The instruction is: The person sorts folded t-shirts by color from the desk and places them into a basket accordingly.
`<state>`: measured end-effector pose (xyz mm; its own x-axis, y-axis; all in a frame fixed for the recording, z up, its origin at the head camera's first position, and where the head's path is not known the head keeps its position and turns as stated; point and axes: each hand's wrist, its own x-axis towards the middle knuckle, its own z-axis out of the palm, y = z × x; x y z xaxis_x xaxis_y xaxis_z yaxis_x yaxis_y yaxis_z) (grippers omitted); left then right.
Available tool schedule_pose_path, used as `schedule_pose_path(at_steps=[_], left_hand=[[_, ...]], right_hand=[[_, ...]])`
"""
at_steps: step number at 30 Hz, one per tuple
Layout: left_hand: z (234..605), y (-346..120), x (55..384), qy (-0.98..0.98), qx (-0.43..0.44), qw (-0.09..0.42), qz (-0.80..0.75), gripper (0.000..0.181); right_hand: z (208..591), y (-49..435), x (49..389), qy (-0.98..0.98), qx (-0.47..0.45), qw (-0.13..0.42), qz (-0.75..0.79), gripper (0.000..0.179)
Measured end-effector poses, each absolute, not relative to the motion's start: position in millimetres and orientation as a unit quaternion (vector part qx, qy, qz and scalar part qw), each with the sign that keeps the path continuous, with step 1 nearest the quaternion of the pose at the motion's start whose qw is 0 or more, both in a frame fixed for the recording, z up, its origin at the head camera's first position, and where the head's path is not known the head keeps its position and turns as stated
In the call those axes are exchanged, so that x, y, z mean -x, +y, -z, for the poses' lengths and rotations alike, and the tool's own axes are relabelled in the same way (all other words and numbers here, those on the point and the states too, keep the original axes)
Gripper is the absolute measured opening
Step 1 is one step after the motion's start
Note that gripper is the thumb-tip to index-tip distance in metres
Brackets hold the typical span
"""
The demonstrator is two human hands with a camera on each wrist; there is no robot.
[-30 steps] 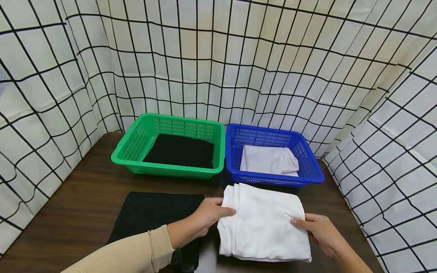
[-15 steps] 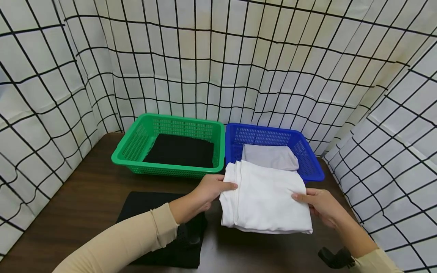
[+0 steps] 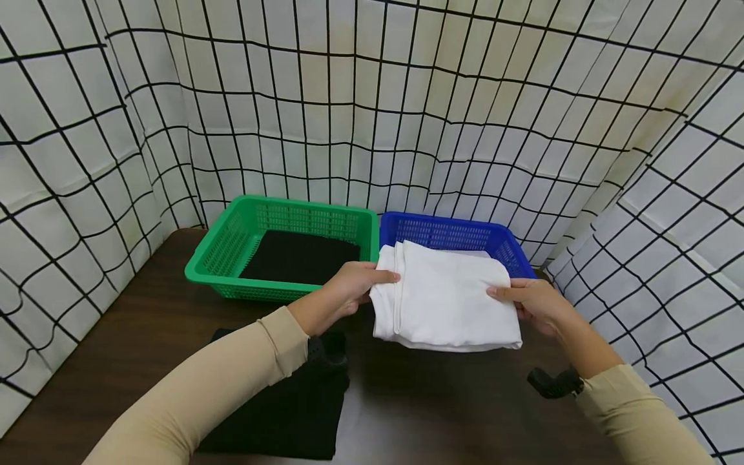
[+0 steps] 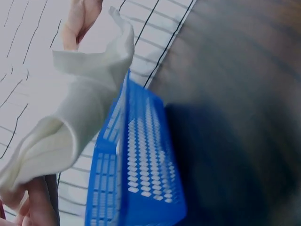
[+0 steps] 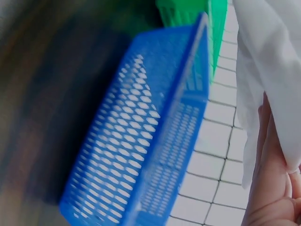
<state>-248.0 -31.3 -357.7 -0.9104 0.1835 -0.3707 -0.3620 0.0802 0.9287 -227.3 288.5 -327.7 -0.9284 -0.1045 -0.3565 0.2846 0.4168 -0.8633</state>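
Observation:
A folded white cloth (image 3: 447, 297) is held up between my two hands, overlapping the front of the blue basket (image 3: 442, 223) in the head view. My left hand (image 3: 354, 284) pinches its left edge, thumb on top. At the opposite edge my right hand (image 3: 535, 302) grips it the same way. In the left wrist view the cloth (image 4: 89, 108) sags in a loose roll above the basket's rim. The right wrist view shows fingers (image 5: 270, 165) under the hanging fabric. Most of the light cloth inside the blue basket is hidden behind the held one.
A green basket (image 3: 203, 274) with a folded black cloth (image 3: 299, 257) inside stands left of the blue one. Another black cloth (image 3: 285, 413) lies on the brown table (image 3: 442, 413), partly under my left forearm. White walls with black grid lines (image 3: 325, 116) surround the table.
Both hands have lifted the folded white cloth off the table and carried it forward to the blue basket. The baskets and the black cloths stay where they were.

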Motion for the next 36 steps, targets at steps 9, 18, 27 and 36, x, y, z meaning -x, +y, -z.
schedule_pose_path(at_steps=[9, 18, 27, 36], left_hand=[[323, -29, 283, 0.704, 0.043, 0.197, -0.681, 0.042], [310, -22, 314, 0.707, 0.039, 0.188, -0.681, 0.047], [305, -17, 335, 0.722, 0.039, 0.171, -0.67, 0.064], [307, -12, 354, 0.733, 0.055, 0.155, -0.66, 0.065]], right_hand=[[291, 293, 259, 0.81, -0.042, 0.184, 0.554, 0.009], [285, 291, 286, 0.835, -0.05, 0.176, 0.519, 0.062], [281, 291, 315, 0.849, -0.044, 0.162, 0.501, 0.058], [276, 294, 333, 0.852, -0.064, 0.145, 0.498, 0.062]])
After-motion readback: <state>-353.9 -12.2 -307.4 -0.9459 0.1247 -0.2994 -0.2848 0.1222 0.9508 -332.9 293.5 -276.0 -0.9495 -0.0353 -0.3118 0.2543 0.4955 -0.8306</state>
